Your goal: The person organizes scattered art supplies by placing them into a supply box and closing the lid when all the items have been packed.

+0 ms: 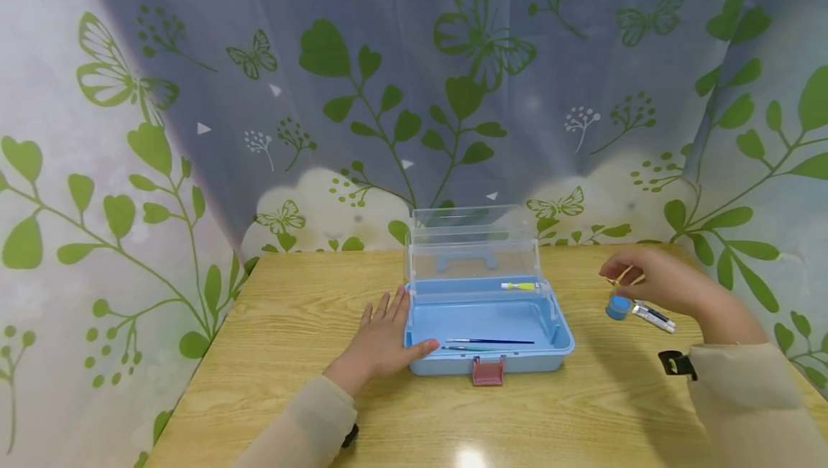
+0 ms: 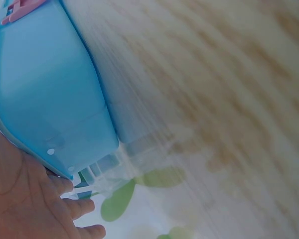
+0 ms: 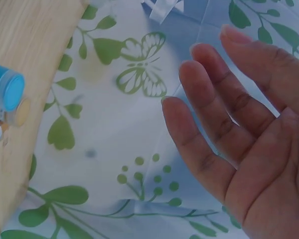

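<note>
Left hand (image 1: 382, 338) rests straight-fingered against the blue plastic case (image 1: 446, 365) at nine o'clock; right hand (image 1: 666, 287), empty, loosely curved, hovers near the blue-topped jar (image 1: 618, 308) at three, which a careless dip could topple.

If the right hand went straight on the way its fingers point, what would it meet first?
Probably the open clear lid, though depth is unclear and the right hand might miss it.

Left hand (image 1: 386, 342): fingers straight and spread, directed toward the far edge of the worktop (image 1: 310, 303); thumb extended sideways. Right hand (image 1: 663, 285): raised near the far right corner, fingers loosely bent, grip relaxed. Left forearm (image 1: 304, 418), right forearm (image 1: 750, 396): sleeved.
</note>
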Available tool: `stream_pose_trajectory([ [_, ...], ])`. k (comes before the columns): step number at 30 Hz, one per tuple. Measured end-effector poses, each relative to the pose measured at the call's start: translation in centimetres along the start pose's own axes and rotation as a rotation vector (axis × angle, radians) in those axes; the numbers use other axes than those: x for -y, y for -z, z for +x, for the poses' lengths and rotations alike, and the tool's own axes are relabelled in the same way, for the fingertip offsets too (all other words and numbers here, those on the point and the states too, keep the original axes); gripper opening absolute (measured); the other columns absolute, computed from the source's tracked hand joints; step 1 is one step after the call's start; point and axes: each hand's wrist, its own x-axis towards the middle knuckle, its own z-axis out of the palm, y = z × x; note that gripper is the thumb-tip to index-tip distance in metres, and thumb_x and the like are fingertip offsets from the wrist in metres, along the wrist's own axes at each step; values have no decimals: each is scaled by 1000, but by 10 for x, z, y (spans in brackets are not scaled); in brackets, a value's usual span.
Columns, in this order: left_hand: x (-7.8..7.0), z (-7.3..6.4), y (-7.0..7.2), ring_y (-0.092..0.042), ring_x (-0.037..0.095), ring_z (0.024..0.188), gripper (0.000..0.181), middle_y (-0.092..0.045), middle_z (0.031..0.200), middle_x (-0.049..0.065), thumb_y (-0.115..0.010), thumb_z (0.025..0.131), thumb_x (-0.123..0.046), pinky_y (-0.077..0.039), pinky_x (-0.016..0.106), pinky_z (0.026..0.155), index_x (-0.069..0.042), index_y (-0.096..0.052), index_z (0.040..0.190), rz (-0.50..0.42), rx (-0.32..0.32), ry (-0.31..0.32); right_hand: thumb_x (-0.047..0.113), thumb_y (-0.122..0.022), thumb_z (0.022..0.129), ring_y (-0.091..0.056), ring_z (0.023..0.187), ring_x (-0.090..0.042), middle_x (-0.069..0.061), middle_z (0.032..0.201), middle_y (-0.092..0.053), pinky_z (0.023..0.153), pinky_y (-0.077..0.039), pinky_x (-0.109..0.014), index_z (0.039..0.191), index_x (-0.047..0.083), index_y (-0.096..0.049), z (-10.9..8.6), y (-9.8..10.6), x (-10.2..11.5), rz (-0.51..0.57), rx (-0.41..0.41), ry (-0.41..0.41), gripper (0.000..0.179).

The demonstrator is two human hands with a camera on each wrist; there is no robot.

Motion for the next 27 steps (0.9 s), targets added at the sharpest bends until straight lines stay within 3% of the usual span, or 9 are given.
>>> stream_pose_trajectory([
  [11, 0, 0, 0, -2, 33, 153, 107, 4, 167, 6, -32, 89, -83, -5, 59, 119, -8, -5, 161, -9, 0, -7, 2, -74, 88, -66, 90, -22, -7, 105, -66, 71, -54, -26, 108, 2, -68, -19, -7, -34, 24, -35, -41, 20],
  [22, 0, 0, -1, -2, 33, 153, 111, 4, 167, 6, -26, 87, -87, -5, 59, 119, -8, -5, 161, 6, 6, -7, 2, -72, 90, -65, 84, -11, -13, 103, -67, 68, -55, -27, 114, -9, -64, -29, -17, -70, 96, -24, -111, 28],
  [27, 0, 0, 0, -1, 34, 153, 109, 5, 167, 7, -29, 88, -85, -5, 59, 119, -8, -3, 161, 13, 6, -5, 1, -72, 89, -67, 83, -15, -16, 102, -66, 67, -55, -26, 114, -11, -64, -28, -23, -83, 100, -30, -127, 29],
])
